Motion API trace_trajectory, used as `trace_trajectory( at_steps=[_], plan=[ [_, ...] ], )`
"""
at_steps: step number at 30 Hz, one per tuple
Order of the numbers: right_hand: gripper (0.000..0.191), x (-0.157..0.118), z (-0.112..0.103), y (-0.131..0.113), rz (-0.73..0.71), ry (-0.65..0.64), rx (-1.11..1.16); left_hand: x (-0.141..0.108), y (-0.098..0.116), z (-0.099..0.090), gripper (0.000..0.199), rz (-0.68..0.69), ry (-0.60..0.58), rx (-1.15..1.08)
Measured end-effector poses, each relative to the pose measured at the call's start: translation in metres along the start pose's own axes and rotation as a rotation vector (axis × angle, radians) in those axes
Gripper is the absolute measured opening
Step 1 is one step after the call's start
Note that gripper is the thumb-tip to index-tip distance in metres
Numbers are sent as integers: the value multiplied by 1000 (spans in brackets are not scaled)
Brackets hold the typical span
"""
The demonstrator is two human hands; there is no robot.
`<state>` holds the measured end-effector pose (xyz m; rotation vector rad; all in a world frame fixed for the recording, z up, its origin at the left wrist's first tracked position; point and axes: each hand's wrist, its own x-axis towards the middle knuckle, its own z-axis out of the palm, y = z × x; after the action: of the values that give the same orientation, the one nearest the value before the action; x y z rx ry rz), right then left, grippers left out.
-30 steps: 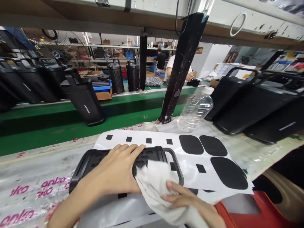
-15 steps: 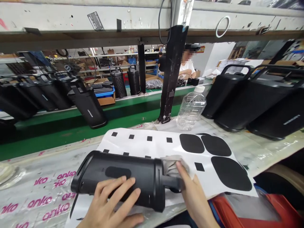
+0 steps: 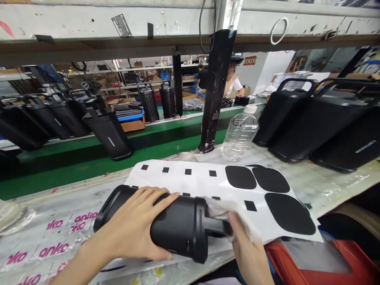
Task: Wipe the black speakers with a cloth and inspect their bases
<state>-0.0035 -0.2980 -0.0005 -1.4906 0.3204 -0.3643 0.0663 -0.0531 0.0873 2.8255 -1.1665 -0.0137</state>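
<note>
A black portable speaker [image 3: 175, 221] with a loop handle [image 3: 218, 227] lies on its side at the front of the bench. Across its body, my left hand [image 3: 142, 221] is wrapped with the thumb on the near side, holding it down. My right hand [image 3: 247, 249] grips a pale cloth [image 3: 228, 208] at the handle end; its fingers are partly hidden and slightly blurred. Beneath the speaker is a white sheet [image 3: 175, 182] with small black squares and large rounded black pads [image 3: 289, 213].
A clear plastic bottle [image 3: 240, 132] stands behind the sheet. More black speakers [image 3: 320, 122] stand at right, others along the green conveyor [image 3: 166, 138] at left. A dark post [image 3: 213, 91] rises at the bench's back edge. A red bag [image 3: 332, 261] is at lower right. A co-worker [image 3: 234, 85] sits beyond.
My left hand has moved up and over the speaker's top, from resting flat on its near side to wrapping round it. The cloth in my right hand has shifted slightly right.
</note>
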Motion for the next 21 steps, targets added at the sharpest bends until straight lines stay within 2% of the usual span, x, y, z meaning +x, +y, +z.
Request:
trace_trajectory(
  at_steps=[2, 3, 4, 5, 7, 9, 11, 14, 16, 18, 21],
  plan=[
    [31, -4, -5, -9, -255, -266, -34, -5, 1, 4, 102, 31, 44, 16],
    [31, -6, -8, -13, -304, -352, -55, -7, 1, 6, 101, 48, 72, 30],
    [32, -6, -11, -15, -272, -352, -76, -10, 1, 8, 100, 65, 103, 45],
    [35, -6, -14, -15, -171, -268, -92, -12, 1, 9, 98, 77, 135, 61],
    [42, -4, -18, -12, 79, 3, -83, -14, 1, 11, 96, 84, 183, 79],
    [48, -1, -19, -8, 214, 185, -15, -12, 0, 10, 96, 56, 177, 64],
    [50, 1, -17, -5, 215, 199, 50, -5, -3, 5, 97, 4, 120, 18],
    [50, 4, -13, -6, 198, 130, 67, 8, -7, -4, 96, -55, 31, -53],
    [50, 7, -11, -7, 201, 85, 60, 14, -9, -7, 95, -66, 29, -51],
    [54, 11, -10, -6, 238, 97, 59, 14, -8, -3, 95, -49, 89, 5],
    [57, 16, -7, -6, 257, 112, 91, 3, -5, 19, 92, 18, 312, 173]
  ],
)
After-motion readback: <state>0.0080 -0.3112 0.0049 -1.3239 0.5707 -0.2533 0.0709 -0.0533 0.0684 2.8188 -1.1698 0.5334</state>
